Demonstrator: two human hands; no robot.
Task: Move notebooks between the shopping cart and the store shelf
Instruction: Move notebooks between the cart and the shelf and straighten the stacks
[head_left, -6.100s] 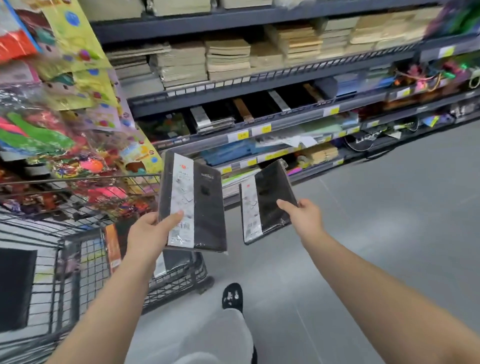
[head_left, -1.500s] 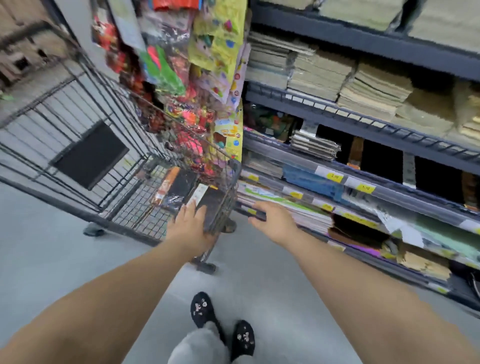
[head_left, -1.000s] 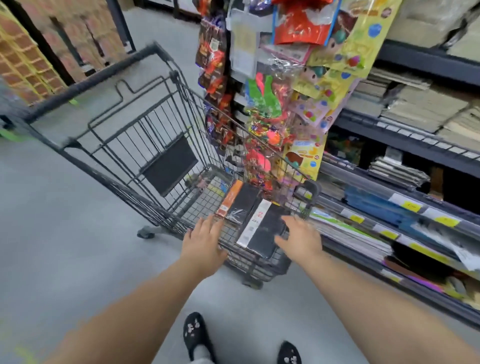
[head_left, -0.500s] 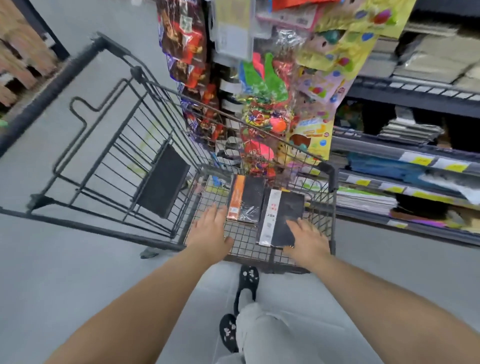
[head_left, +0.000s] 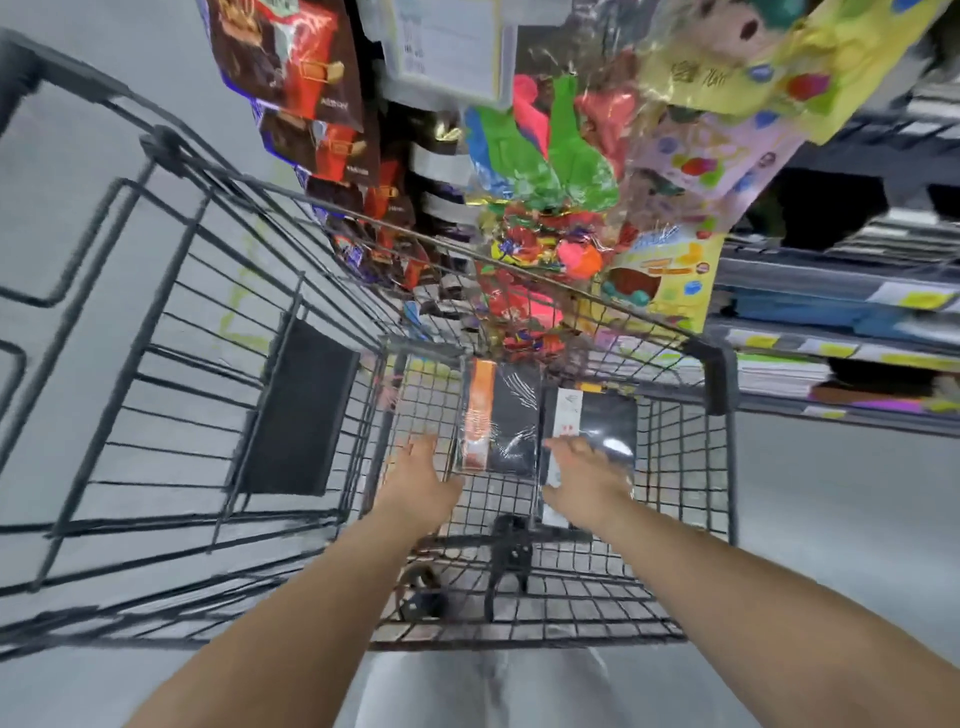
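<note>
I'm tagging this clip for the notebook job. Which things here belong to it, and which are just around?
Job: black wrapped notebook with orange band; black wrapped notebook with white band; dark wire shopping cart holding both; grey store shelf; left hand; right hand.
Just around: clear packs of coloured balloons; brown-and-red hanging bags; yellow printed packets.
</note>
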